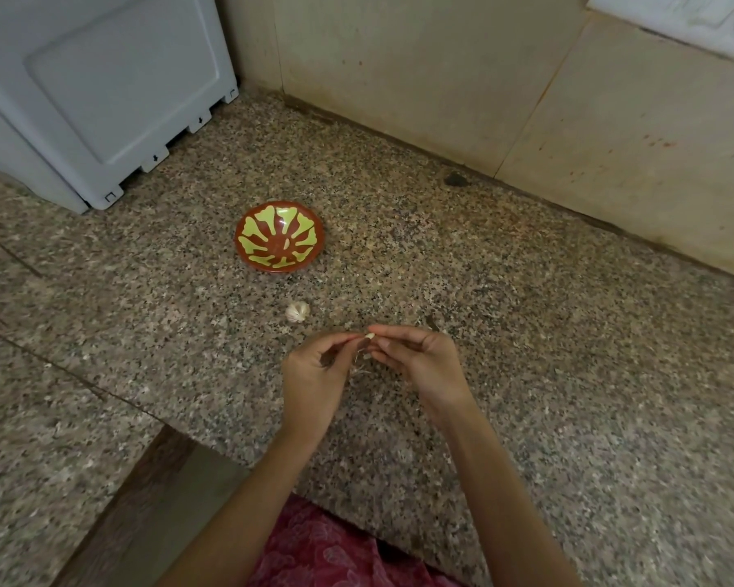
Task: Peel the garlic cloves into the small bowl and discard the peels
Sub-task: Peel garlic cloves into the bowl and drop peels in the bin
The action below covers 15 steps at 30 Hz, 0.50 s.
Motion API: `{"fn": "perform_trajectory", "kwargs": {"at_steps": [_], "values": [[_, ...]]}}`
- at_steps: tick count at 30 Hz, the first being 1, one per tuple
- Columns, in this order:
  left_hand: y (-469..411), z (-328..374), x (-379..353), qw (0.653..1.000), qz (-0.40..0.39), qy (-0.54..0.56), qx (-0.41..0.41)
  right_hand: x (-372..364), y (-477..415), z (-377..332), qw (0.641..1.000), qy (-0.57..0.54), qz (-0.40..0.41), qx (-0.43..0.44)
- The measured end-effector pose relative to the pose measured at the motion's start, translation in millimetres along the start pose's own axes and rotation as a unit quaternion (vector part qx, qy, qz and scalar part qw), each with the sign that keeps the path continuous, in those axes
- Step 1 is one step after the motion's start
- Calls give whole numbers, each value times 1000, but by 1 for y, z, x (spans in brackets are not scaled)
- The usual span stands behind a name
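Peeling is the step in hand. Both hands meet over the counter (526, 332), just this side of the bulb (297, 312). The left hand (314, 374) and the right hand (420, 362) each pinch the same clove (369, 335) between thumb and forefinger. Their fingertips are together on it and the other fingers are loosely curled. The clove is held clear of the counter, and only its pale tip shows between the fingertips.

The next move, as I judge it, calls for the skin to be pulled free. The bare clove must then be carried forward past the bulb to the bowl (258, 247), which stands well apart from the hands, and the skin must be kept out of it.

By count there are two hands, one clove in them, one bulb and one bowl. One pale sliver (287, 244) lies in the bowl, probably a peeled clove, though it is too small to be sure.
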<state>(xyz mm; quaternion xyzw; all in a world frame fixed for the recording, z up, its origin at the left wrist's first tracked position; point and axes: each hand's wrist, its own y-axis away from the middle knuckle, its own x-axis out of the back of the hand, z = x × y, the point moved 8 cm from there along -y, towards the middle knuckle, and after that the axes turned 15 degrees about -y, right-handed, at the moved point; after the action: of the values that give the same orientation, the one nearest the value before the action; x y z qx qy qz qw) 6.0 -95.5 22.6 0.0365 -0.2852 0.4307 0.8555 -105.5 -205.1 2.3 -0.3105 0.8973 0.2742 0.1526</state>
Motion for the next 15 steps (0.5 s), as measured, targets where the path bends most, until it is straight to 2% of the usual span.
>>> {"fn": "perform_trajectory", "kwargs": {"at_steps": [4, 10, 15], "values": [[0, -6, -1, 998, -11, 39, 56, -4, 1, -4, 999, 30, -5, 25], [0, -8, -3, 996, -28, 50, 70, -7, 2, -15, 990, 112, 5, 90], [0, -10, -3, 995, -35, 56, 78, -6, -3, -14, 986, 144, 13, 78]]}}
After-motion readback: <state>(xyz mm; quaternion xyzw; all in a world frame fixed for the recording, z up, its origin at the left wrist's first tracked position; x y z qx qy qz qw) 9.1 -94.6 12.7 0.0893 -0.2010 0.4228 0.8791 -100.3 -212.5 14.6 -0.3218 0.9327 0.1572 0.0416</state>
